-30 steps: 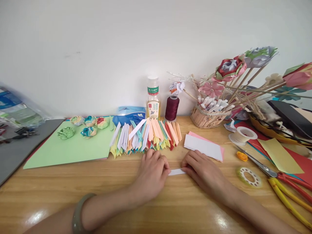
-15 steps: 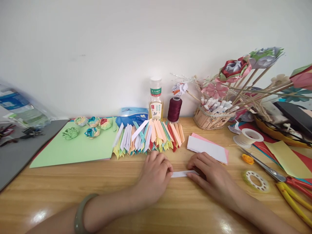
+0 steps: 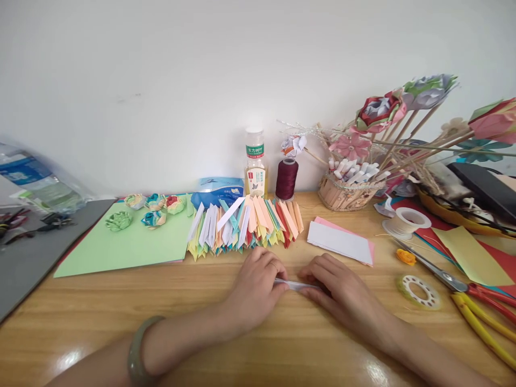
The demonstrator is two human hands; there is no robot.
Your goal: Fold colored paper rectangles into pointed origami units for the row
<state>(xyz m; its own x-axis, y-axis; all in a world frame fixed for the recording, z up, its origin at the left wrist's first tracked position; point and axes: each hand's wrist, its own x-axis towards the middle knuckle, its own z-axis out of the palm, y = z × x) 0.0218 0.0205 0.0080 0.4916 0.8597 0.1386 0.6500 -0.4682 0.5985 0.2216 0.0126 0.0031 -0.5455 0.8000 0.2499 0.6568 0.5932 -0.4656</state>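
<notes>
A narrow folded white paper strip (image 3: 295,285) runs between my two hands, just above or on the wooden table. My left hand (image 3: 258,282) pinches its left end, thumb below and fingers curled over it. The right end is gripped by my right hand (image 3: 336,285), whose fingers partly hide it. Beyond my left hand stands a row of folded paper pieces (image 3: 245,228) in white, orange, yellow, red and teal. A stack of white and pink paper slips (image 3: 341,242) lies behind my right hand.
Right side: scissors (image 3: 445,277), yellow-handled pliers (image 3: 484,328), a tape roll (image 3: 419,293), a white spool (image 3: 406,221) and a basket (image 3: 346,196) of chalk-like sticks and paper flowers. A bottle (image 3: 255,166) and maroon thread (image 3: 286,180) stand behind. Green paper (image 3: 133,250) bears folded flowers at left.
My right hand has come closer to my left, and less of the strip shows between them. The strip now looks tilted on edge. The view has shifted slightly.
</notes>
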